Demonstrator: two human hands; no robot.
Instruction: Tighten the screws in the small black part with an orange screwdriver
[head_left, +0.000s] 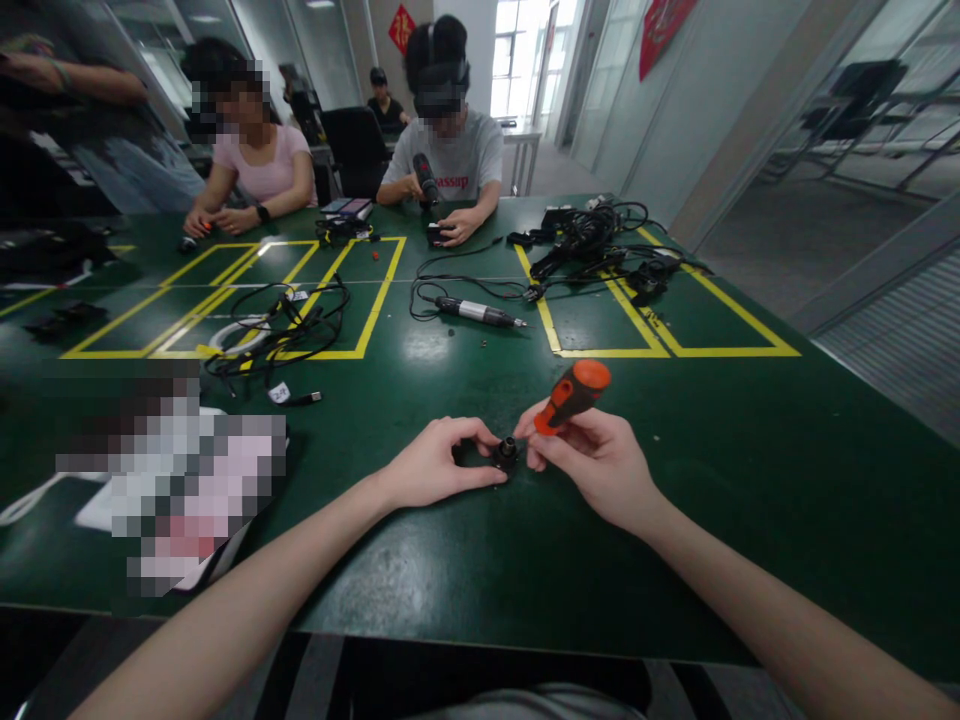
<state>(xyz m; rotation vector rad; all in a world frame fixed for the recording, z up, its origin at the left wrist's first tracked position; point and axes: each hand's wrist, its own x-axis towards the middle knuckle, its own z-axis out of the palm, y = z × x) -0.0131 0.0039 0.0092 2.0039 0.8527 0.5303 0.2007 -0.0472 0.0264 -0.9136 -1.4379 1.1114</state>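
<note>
My left hand (pixel 442 460) pinches a small black part (pixel 505 453) between thumb and fingers on the green table. The part has a short round piece, like a lens barrel, sticking up; its exact kind is unclear. My right hand (pixel 596 460) is closed round a screwdriver (pixel 574 395) with an orange and dark grey handle. The screwdriver leans, its handle end up and to the right, and its lower end is beside the black part. Its shaft and tip are mostly hidden by my fingers, so I cannot tell whether the tip touches a screw.
An electric screwdriver (pixel 480 312) with a cord lies beyond my hands. Black cables (pixel 592 240) pile up at the back right, and more cables (pixel 289 325) coil at the left. Blurred flat items (pixel 217 500) lie near my left forearm. Co-workers (pixel 450 150) sit across the table.
</note>
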